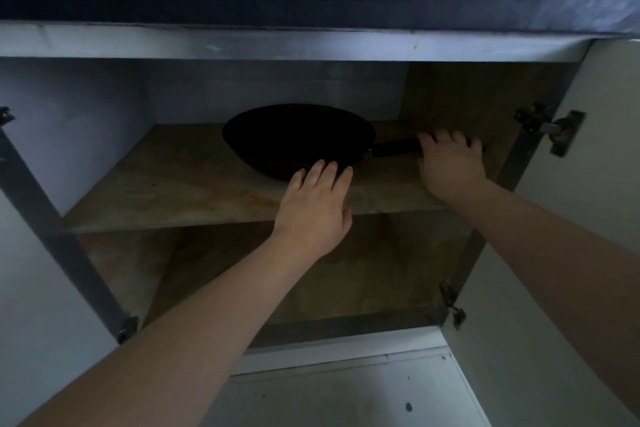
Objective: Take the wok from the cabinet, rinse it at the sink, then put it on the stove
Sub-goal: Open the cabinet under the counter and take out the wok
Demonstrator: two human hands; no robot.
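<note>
Black wok (298,140) toward cabinet shelf (166,191) back-right corner; right hand (448,166) curled around handle (396,146); left hand (315,208) fingers straight, touching bowl.

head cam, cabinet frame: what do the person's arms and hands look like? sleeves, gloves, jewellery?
Both forearms are bare as far as the view shows them: no sleeves. The left hand and the right hand are ungloved. No ring, watch, bracelet or other marking shows on either wrist or on the fingers in view. The cabinet is dim, so fine detail on the fingertips cannot be made out.
</note>
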